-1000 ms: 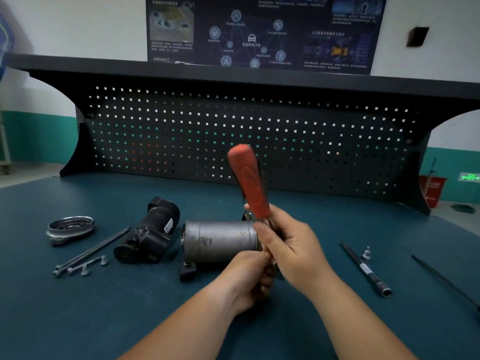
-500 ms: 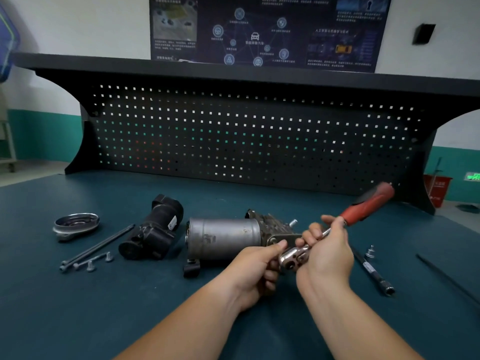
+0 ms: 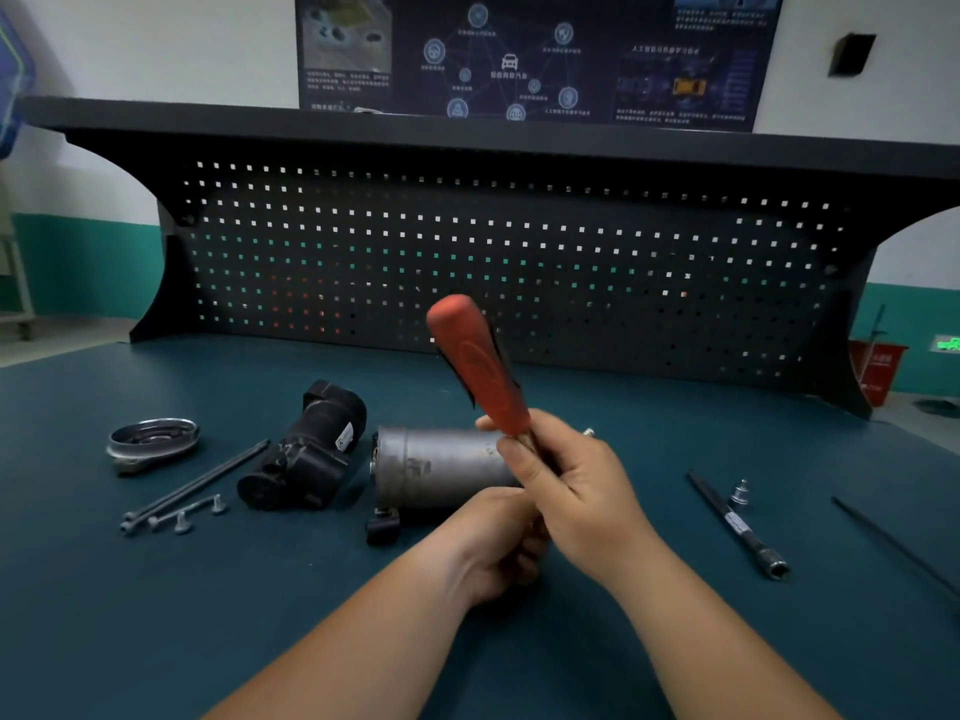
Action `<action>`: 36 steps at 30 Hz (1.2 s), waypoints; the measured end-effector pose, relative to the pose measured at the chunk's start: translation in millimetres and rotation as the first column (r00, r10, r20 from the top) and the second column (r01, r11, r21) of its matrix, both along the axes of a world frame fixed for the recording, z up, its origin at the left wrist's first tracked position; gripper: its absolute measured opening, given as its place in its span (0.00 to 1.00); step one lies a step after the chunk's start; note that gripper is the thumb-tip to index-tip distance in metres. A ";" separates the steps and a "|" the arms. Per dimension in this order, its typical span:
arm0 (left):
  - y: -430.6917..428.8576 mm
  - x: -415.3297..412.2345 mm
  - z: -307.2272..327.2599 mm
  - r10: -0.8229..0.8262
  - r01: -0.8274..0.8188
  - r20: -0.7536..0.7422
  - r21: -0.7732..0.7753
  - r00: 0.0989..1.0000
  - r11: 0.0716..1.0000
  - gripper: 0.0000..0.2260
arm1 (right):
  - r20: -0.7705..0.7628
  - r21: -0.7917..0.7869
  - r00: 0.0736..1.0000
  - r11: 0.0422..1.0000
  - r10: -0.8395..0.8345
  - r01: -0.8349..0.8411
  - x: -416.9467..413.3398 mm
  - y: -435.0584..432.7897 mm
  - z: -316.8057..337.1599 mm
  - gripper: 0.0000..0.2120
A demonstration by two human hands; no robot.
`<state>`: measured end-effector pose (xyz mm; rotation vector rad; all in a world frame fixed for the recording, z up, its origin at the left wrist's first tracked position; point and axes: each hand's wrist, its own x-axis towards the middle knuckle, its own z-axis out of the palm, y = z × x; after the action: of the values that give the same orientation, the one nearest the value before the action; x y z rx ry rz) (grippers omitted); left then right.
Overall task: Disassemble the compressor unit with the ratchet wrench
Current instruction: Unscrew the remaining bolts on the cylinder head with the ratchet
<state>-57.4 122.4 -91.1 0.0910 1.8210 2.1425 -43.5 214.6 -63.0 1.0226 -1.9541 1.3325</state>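
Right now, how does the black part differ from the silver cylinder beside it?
The black part is blocky; the silver cylinder is smooth metal. The black part lies angled toward the pegboard, the silver cylinder crosswise. The black part is untouched; the left hand and right hand, with the ratchet wrench, cover the silver cylinder's right end. Both lie on the bench.

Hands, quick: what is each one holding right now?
Left hand: curled at the compressor unit's end; its grip is hidden.
Right hand: grips the ratchet wrench.

Teal workbench top (image 3: 156,615): compressor unit (image 3: 436,467) at ctr. Black motor housing (image 3: 306,454) just left of it; long bolts (image 3: 197,480), end cap (image 3: 153,441) further left. Socket ext. bar (image 3: 737,527) well right.
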 end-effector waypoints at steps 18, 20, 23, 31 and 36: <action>-2.7 2.1 3.9 -0.031 0.027 0.073 0.048 0.997 0.998 0.19 | 0.370 -0.792 0.919 0.564 0.138 0.234 -10.7 5.0 0.3 0.13; -3.6 1.3 3.2 -0.030 0.026 0.071 0.046 0.997 0.999 0.18 | 0.259 -0.621 0.965 0.772 0.041 0.134 -7.2 -0.4 -4.1 0.11; -3.7 1.3 2.6 -0.037 0.035 0.058 0.043 0.998 0.998 0.15 | 0.137 -0.283 0.988 0.952 -0.077 0.113 -4.4 -5.2 -9.0 0.07; -1.4 -0.4 -0.1 0.001 -0.002 0.021 0.033 1.000 0.999 0.15 | 0.206 -0.459 0.978 0.885 0.014 0.084 -1.9 -5.8 -7.0 0.09; 2.8 -2.0 0.4 0.014 -0.021 0.042 0.154 0.999 0.988 0.15 | 0.364 -0.873 0.909 0.414 0.201 0.258 -5.8 -2.4 1.4 0.13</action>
<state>-59.4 125.2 -90.7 0.0668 1.6379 2.2777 -49.3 212.2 -61.6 0.1098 -1.0413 2.3352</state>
